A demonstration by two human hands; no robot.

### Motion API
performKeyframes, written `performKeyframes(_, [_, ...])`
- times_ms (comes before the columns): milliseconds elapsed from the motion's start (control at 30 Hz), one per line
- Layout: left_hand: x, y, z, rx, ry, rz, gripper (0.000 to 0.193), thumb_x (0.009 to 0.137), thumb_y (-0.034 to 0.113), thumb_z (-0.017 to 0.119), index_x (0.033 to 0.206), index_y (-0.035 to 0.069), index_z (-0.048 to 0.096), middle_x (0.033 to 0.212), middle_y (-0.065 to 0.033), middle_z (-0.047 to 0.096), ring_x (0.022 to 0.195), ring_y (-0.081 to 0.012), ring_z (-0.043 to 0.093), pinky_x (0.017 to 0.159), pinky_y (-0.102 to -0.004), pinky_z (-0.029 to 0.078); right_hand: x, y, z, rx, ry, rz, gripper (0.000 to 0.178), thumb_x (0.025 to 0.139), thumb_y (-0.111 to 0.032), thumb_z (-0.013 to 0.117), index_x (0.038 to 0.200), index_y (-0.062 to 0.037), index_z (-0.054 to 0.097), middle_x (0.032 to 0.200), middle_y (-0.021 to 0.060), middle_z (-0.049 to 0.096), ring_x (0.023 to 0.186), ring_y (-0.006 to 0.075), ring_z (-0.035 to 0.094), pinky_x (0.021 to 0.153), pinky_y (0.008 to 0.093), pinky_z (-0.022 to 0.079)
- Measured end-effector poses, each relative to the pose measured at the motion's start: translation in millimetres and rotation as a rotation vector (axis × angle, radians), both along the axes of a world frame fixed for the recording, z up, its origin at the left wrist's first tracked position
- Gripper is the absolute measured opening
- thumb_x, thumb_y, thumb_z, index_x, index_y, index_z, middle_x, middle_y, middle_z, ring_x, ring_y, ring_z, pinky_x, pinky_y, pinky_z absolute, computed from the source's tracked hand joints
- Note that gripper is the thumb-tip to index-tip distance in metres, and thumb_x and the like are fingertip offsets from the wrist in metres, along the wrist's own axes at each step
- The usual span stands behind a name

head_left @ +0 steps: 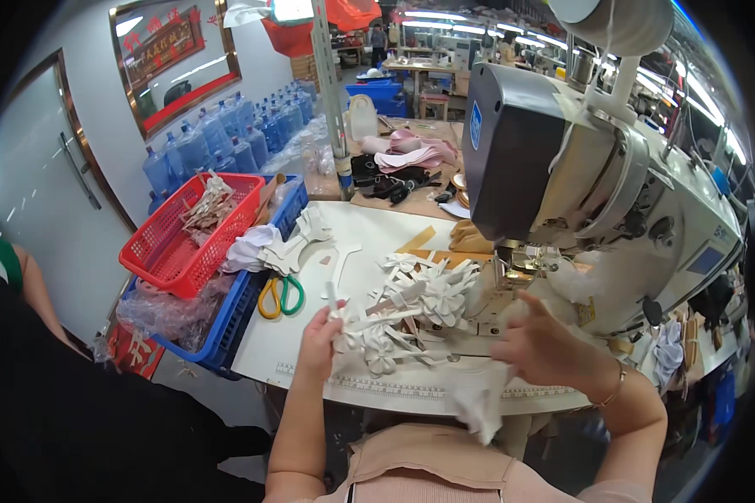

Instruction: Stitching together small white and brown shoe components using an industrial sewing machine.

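Note:
My left hand (317,342) is closed, its fingers pinching a narrow white strap piece (332,303) that sticks up past the fingertips. Beside it lies a loose pile of white flower-shaped strap pieces (441,295), spread toward the sewing machine (533,159). My right hand (538,342) is raised in front of the needle area and smeared by motion, so its grip is unclear. Just below it, a blurred white cloth piece (475,404) hangs over the table's front edge; whether the right hand holds it cannot be made out.
Scissors with yellow and green handles (282,297) lie on the white table (264,348), near more white cut pieces (298,241). At the left, a red basket (195,267) sits over a blue crate (226,335). A person in black (84,402) is close on my left.

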State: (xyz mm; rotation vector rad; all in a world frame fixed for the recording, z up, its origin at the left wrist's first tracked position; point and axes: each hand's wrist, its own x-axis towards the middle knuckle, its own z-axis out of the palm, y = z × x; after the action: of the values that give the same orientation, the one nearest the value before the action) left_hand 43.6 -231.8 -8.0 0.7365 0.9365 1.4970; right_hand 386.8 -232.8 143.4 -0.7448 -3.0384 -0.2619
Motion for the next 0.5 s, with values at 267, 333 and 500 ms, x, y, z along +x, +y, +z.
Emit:
performKeyframes(267, [46,10,28,-0.031,0.141,-0.278,0.042,0.085,0.006,0.055,0.127,0.006,0.052,0.098,-0.0007,0.063,0.078,-0.0059,0.057,0.07,-0.0199,0.046,106,53,-80,0.355,-0.407,-0.078,0.012,0.07,-0.015,0.058,0.079,-0.0173,0.065,0.088,-0.0008,0.062,0.116,0.023,0.047,0.112,0.0553,0.014])
performKeyframes(333, [59,4,45,-0.051,0.19,-0.284,0.042,0.085,0.007,0.055,0.127,0.006,0.052,0.098,-0.0003,0.063,0.079,-0.0057,0.057,0.071,-0.0203,0.046,118,54,-88,0.407,-0.371,-0.107,0.026,0.075,-0.018,0.056,0.101,-0.0176,0.061,0.124,0.0016,0.053,0.133,0.0243,0.032,0.112,0.0537,0.015])
performKeyframes(500, [77,11,52,0.005,0.275,-0.451,0.031,0.087,0.007,0.055,0.118,0.005,0.057,0.097,-0.001,0.062,0.082,-0.008,0.058,0.073,-0.0216,0.046,126,50,-51,0.095,0.208,-0.298,0.032,0.077,-0.011,0.06,0.109,-0.0152,0.059,0.124,0.0037,0.053,0.122,0.0212,0.044,0.104,0.0442,0.032])
